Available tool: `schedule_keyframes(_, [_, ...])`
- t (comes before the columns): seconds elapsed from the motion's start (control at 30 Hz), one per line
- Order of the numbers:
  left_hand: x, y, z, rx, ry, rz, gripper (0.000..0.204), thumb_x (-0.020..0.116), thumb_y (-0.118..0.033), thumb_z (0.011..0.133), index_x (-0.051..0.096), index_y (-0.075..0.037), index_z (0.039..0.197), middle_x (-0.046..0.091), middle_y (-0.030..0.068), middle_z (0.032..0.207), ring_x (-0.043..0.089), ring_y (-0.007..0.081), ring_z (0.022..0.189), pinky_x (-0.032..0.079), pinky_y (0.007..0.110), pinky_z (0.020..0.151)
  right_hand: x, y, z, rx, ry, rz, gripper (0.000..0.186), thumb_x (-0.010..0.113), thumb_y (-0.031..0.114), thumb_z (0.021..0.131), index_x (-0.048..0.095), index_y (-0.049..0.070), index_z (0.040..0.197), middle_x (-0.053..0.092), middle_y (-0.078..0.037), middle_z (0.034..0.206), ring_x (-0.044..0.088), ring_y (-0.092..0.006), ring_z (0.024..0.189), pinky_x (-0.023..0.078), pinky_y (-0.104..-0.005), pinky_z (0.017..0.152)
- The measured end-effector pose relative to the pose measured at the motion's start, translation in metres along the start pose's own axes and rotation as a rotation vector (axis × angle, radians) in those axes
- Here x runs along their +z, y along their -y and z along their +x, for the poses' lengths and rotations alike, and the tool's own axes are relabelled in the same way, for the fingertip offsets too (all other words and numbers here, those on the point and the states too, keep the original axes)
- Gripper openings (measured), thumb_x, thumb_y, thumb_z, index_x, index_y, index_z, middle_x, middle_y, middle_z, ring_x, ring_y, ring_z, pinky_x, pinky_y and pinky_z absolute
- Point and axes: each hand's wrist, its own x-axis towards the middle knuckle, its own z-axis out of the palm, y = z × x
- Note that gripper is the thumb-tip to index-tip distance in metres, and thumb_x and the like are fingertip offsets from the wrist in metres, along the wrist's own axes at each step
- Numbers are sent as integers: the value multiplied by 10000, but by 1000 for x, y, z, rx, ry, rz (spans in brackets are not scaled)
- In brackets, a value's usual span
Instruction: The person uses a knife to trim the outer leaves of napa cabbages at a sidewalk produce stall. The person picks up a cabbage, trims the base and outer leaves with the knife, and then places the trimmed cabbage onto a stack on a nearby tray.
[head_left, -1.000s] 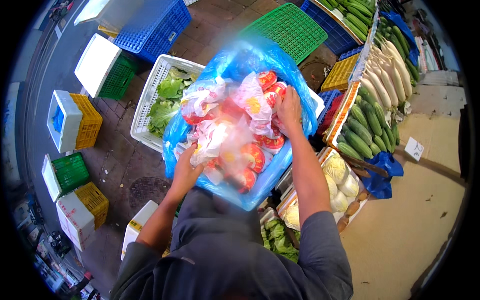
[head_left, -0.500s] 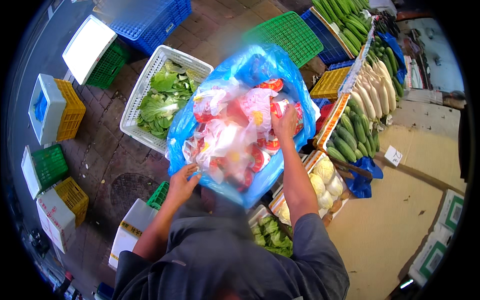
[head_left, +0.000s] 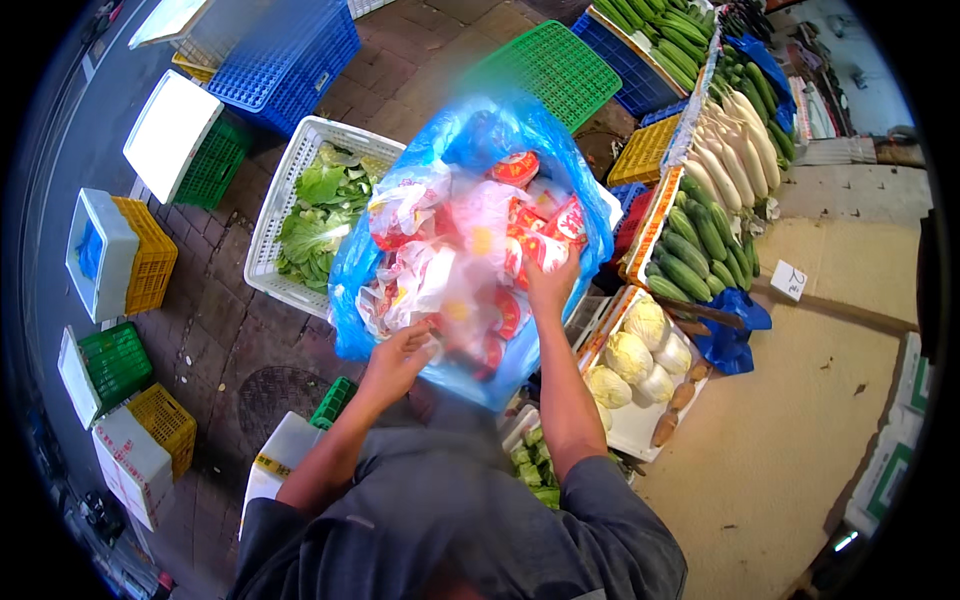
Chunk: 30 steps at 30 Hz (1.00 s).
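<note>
Hands [head_left: 551,288] at blue bag [head_left: 352,305] of packets [head_left: 515,170]

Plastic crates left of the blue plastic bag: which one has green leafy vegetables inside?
The white, perforated plastic crate partly hidden by the translucent blue plastic bag: among them, only it shows green leaves.

Middle red-and-white packages [head_left: 480,240] blurred

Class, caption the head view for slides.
Right hand at a red package in a blue bag, left hand near its rim.
</note>
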Motion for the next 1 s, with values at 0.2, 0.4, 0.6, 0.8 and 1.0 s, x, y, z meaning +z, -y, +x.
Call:
schedule_keyframes(0.2, [49,-14,37,-142,428,-128,565,491,-455,946,459,-34,1321,570,91,1226,563,211,1093,474,361,909,-88,19,-73,-118,54,251,941,838,236,660,290,-40,1374,413,-184,1282,435,-294,1203,342,-388,1043])
schedule_keyframes(0.4, [80,-77,45,-206,392,-1015,737,423,-618,901,372,-67,1388,533,144,1309,557,289,1165,463,457,985,-131,53,-128,-304,310,537,754,796,170,694,409,-18,1313,423,-136,1295,418,-261,1226,318,-382,1051])
schedule_keyframes(0.6, [61,-58,44,-126,292,-917,643,516,-506,919,397,-52,1358,560,135,1262,585,257,1119,497,414,948,-155,107,-78,-593,485,331,629,767,140,687,512,-3,1245,468,-200,1287,479,-339,1161,386,-396,1003])
schedule_keyframes(0.8, [55,-68,31,0,113,-711,486,580,-302,913,399,-17,1262,522,99,1137,543,157,985,498,312,806,-153,133,-66,-771,631,139,447,768,160,700,602,43,1098,517,-155,1022,532,-311,942,445,-376,828])
schedule_keyframes(1.0, [45,-82,19,75,102,-682,479,615,-290,887,435,2,1221,539,86,1070,535,144,929,489,292,745,-138,133,-70,-800,604,222,192,706,76,738,583,30,878,526,-108,849,521,-273,817,428,-357,752])
